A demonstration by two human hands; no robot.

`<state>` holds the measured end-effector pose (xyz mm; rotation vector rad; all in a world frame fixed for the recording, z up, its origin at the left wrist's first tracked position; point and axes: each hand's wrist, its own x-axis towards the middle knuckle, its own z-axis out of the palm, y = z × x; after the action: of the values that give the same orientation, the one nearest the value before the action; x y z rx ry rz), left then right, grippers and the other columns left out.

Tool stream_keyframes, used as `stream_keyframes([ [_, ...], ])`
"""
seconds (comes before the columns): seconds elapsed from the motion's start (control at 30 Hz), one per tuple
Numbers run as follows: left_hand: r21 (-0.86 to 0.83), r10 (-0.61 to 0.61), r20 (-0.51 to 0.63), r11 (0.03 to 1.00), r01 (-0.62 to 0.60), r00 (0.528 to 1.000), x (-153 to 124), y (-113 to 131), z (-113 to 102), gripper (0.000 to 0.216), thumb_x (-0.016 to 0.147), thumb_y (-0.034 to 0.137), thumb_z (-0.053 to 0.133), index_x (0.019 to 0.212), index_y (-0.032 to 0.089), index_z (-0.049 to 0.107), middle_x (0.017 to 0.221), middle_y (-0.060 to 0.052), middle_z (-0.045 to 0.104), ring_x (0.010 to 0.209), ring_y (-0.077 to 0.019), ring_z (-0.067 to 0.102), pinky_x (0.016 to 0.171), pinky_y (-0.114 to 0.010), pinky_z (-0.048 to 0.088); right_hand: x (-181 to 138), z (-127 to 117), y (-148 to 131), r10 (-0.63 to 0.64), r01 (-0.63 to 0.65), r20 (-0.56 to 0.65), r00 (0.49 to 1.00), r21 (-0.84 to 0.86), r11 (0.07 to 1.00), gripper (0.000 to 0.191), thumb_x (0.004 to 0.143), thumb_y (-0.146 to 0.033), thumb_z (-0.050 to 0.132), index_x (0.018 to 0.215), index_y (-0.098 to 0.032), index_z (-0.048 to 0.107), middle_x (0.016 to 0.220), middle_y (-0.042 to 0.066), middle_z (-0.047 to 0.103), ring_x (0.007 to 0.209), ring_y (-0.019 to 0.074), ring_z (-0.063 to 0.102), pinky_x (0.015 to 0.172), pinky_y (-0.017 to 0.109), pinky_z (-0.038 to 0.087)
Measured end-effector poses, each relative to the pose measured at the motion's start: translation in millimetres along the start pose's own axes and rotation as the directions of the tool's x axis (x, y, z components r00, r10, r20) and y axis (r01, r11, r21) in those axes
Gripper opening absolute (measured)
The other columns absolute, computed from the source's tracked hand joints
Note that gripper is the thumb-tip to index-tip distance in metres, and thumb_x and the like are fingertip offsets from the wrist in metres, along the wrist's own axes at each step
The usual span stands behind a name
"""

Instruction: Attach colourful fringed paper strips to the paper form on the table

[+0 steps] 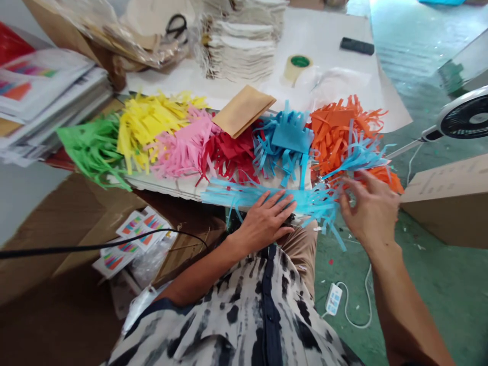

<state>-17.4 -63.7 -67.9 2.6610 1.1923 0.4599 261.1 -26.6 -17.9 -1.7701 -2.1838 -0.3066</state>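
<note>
My left hand lies flat with fingers stretched out on a long strip of light blue fringed paper at the table's near edge. My right hand has its fingers spread among the loose blue fringe ends, and I cannot make out a firm grip. Behind run piles of fringed paper: green, yellow, pink, red, blue and orange. A brown envelope rests on top of them.
Stacked cloth bags, a tape roll, scissors and a black remote lie further back. Printed sheets are stacked at left. A fan, cardboard boxes and a power strip stand on the green floor.
</note>
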Motion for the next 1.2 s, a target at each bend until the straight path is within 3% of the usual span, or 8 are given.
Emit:
stream_keyframes([
  [0.1, 0.005, -0.006, -0.016, 1.0, 0.006, 1.0, -4, 1, 0, 0.063, 0.104, 0.046, 0.058, 0.159, 0.018, 0.046, 0.166, -0.013, 0.047, 0.161, -0.0309, 0.034, 0.132, -0.057, 0.031, -9, -8, -15, 0.037, -0.03, -0.157, 0.987, 0.049, 0.998, 0.04, 0.102, -0.03, 0.052, 0.138, -0.017, 0.068, 0.148, 0.02, 0.063, 0.132, 0.0379, 0.06, 0.103, 0.052, 0.044],
  [0.2, 0.013, 0.008, -0.052, 1.0, -0.008, 0.999, -10, 2, 5, 0.058, 0.103, 0.038, 0.061, 0.157, 0.021, 0.049, 0.166, -0.012, 0.048, 0.16, -0.0308, 0.037, 0.131, -0.058, 0.034, -31, -5, -48, -0.27, 0.268, -0.023, 0.963, 0.234, 0.935, 0.039, 0.101, -0.027, 0.055, 0.137, -0.022, 0.067, 0.138, 0.011, 0.072, 0.126, 0.0295, 0.065, 0.11, 0.046, 0.045],
  [0.3, 0.03, 0.013, -0.125, 1.0, -0.009, 0.992, -20, -2, 10, 0.048, 0.102, 0.03, 0.063, 0.15, 0.026, 0.057, 0.168, -0.011, 0.045, 0.159, -0.0294, 0.039, 0.128, -0.054, 0.04, -53, 13, -71, -0.421, 0.385, 0.104, 0.901, 0.252, 0.888, 0.044, 0.102, -0.027, 0.056, 0.144, -0.019, 0.063, 0.143, 0.01, 0.07, 0.13, 0.0282, 0.063, 0.113, 0.045, 0.043],
  [0.43, 0.034, -0.003, -0.205, 0.999, 0.011, 0.979, -34, -16, 8, 0.04, 0.103, 0.019, 0.06, 0.142, 0.028, 0.065, 0.15, -0.008, 0.064, 0.146, -0.0241, 0.054, 0.12, -0.045, 0.05, -65, 31, -68, -0.392, 0.377, 0.037, 0.919, 0.204, 0.904, 0.034, 0.103, -0.023, 0.059, 0.135, -0.021, 0.069, 0.134, 0.008, 0.075, 0.12, 0.0248, 0.068, 0.107, 0.041, 0.043],
  [0.57, 0.022, -0.035, -0.221, 0.999, 0.041, 0.975, -42, -30, -1, 0.03, 0.103, 0.022, 0.062, 0.13, 0.028, 0.073, 0.127, -0.005, 0.077, 0.123, -0.0218, 0.067, 0.104, -0.04, 0.055, -62, 29, -57, -0.387, 0.375, -0.005, 0.922, 0.254, 0.891, 0.021, 0.102, -0.026, 0.064, 0.119, -0.027, 0.077, 0.117, 0.003, 0.081, 0.108, 0.021, 0.072, 0.104, 0.04, 0.041],
  [0.8, -0.073, -0.046, -0.203, 0.997, 0.031, 0.978, -36, -34, -14, 0.019, 0.105, 0.028, 0.06, 0.107, 0.028, 0.079, 0.114, -0.002, 0.08, 0.111, -0.0186, 0.067, 0.097, -0.035, 0.051, -52, 21, -55, -0.358, 0.333, 0.026, 0.934, 0.306, 0.892, 0.015, 0.103, -0.024, 0.061, 0.105, -0.024, 0.076, 0.107, 0.002, 0.081, 0.101, 0.0193, 0.069, 0.11, 0.042, 0.034],
  [1.03, -0.09, -0.244, -0.153, 0.969, 0.232, 0.958, -21, -27, -26, 0.021, 0.106, 0.039, 0.06, 0.104, 0.022, 0.073, 0.106, -0.005, 0.076, 0.103, -0.0229, 0.062, 0.09, -0.04, 0.044, -44, 17, -58, -0.161, 0.118, 0.168, 0.973, 0.237, 0.964, 0.025, 0.108, -0.036, 0.052, 0.099, -0.023, 0.071, 0.1, 0.004, 0.077, 0.099, 0.0242, 0.063, 0.096, 0.042, 0.031],
  [1.2, -0.024, -0.345, -0.172, 0.938, 0.346, 0.923, -12, -26, -25, 0.02, 0.105, 0.036, 0.06, 0.096, 0.021, 0.069, 0.101, -0.005, 0.072, 0.099, -0.0245, 0.059, 0.088, -0.042, 0.04, -33, 19, -60, -0.104, 0.072, 0.22, 0.97, 0.147, 0.986, 0.033, 0.109, -0.041, 0.048, 0.096, -0.02, 0.069, 0.092, 0.006, 0.076, 0.095, 0.0259, 0.063, 0.092, 0.042, 0.03],
])
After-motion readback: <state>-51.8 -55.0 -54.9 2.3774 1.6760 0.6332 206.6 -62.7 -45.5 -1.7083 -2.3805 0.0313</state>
